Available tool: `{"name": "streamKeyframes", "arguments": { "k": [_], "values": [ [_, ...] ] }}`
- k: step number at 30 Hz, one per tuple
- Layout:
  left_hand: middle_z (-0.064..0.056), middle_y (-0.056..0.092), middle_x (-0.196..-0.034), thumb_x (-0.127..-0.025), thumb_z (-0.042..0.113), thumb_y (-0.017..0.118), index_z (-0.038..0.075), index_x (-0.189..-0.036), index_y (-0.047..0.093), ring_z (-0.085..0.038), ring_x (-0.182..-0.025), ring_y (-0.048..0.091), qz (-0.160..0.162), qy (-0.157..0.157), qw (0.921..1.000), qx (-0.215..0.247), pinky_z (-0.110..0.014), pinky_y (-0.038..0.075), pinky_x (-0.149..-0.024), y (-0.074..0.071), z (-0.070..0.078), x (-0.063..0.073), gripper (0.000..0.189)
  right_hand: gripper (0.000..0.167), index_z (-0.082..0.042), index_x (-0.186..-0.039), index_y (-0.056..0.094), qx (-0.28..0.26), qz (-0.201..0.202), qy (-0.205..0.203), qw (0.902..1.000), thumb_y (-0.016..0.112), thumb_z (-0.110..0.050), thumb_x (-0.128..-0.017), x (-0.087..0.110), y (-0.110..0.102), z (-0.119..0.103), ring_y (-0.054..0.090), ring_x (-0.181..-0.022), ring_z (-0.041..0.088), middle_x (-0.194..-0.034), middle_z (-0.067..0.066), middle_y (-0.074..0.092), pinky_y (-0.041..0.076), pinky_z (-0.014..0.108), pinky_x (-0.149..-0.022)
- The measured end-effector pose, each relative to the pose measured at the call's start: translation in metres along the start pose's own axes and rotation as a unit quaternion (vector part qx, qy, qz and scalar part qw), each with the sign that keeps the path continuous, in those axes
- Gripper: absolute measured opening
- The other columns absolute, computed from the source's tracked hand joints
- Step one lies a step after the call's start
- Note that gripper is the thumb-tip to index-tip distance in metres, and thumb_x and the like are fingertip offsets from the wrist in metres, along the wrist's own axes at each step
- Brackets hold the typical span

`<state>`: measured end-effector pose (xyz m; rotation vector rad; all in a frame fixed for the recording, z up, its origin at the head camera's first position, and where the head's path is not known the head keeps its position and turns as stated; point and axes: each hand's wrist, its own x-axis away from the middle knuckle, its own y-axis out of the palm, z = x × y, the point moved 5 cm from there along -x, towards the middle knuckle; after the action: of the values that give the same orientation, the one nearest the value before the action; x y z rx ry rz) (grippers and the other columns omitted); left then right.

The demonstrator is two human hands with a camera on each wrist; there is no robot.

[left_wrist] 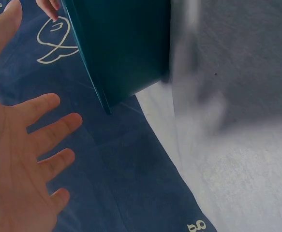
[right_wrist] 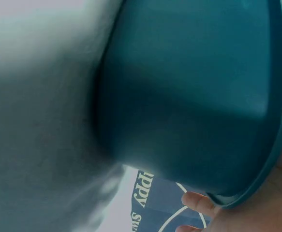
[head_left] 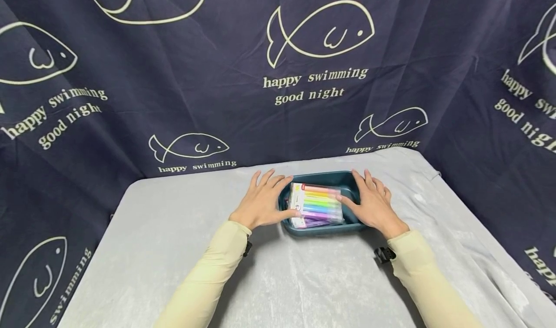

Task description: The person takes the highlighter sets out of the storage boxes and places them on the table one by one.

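Note:
A dark teal plastic bin (head_left: 330, 229) stands on the cloth-covered table. Inside it lies a clear packet of rainbow-coloured pens (head_left: 322, 202) with a white label strip at its left end; something purple shows beneath. At the bin's left end is my left hand (head_left: 262, 200), fingers spread and thumb reaching over the rim near the packet's label. The left wrist view has these fingers straight, apart from the bin's wall (left_wrist: 124, 43). My right hand (head_left: 375, 202) lies against the right rim (right_wrist: 276, 140), thumb stretched inward by the packet's right edge, other fingers extended outside.
Pale grey cloth covers the table (head_left: 173, 251), wrinkled toward the right side. Dark blue curtains (head_left: 243, 101) with fish drawings and lettering hang behind and on both sides. Black wrist straps (head_left: 384, 254) show at both cuffs.

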<state>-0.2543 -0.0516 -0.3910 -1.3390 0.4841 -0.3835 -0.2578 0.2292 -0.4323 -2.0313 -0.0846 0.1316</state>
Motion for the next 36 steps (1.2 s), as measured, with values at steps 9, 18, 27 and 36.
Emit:
{"name": "streamKeyframes", "arguments": {
  "k": [9,18,27,36],
  "values": [
    [-0.006,0.045,-0.156,-0.08,0.076,0.063,0.02,-0.155,0.038,-0.031,-0.157,0.021,-0.027,0.013,0.9991,-0.029,-0.058,0.012,-0.127,0.009,0.003,-0.013,0.097,0.097,-0.001,-0.161,0.013,0.0,-0.001,0.002,1.0,0.052,-0.063,-0.096,0.001,0.004,0.008,0.012,-0.149,0.054,-0.167,0.029,0.008,0.009,0.073,-0.113],
    [-0.006,0.047,-0.152,-0.077,0.073,0.07,0.017,-0.153,0.041,-0.032,-0.156,0.022,-0.052,0.037,0.9971,-0.04,-0.056,0.012,-0.127,0.016,0.007,-0.025,0.1,0.099,0.0,-0.16,0.011,-0.001,0.002,0.004,1.0,0.053,-0.062,-0.096,0.002,0.005,0.01,0.012,-0.15,0.053,-0.168,0.028,0.007,0.009,0.072,-0.114],
    [-0.004,0.048,-0.152,-0.074,0.075,0.071,0.016,-0.152,0.042,-0.03,-0.157,0.021,-0.097,0.041,0.9914,-0.077,-0.052,0.01,-0.129,0.019,0.01,-0.037,0.103,0.097,0.001,-0.16,0.016,-0.003,0.026,0.003,0.9997,0.057,-0.06,-0.095,0.004,0.007,0.01,0.017,-0.149,0.05,-0.167,0.027,0.012,0.013,0.07,-0.114],
    [-0.006,0.048,-0.154,-0.071,0.075,0.074,0.013,-0.152,0.041,-0.029,-0.157,0.02,-0.13,0.035,0.9853,-0.105,-0.05,0.012,-0.129,0.012,0.012,-0.042,0.107,0.097,0.001,-0.159,0.017,0.002,0.028,0.001,0.9996,0.055,-0.061,-0.095,0.003,0.006,0.01,0.017,-0.149,0.05,-0.166,0.028,0.015,0.011,0.071,-0.113]
  ]
}}
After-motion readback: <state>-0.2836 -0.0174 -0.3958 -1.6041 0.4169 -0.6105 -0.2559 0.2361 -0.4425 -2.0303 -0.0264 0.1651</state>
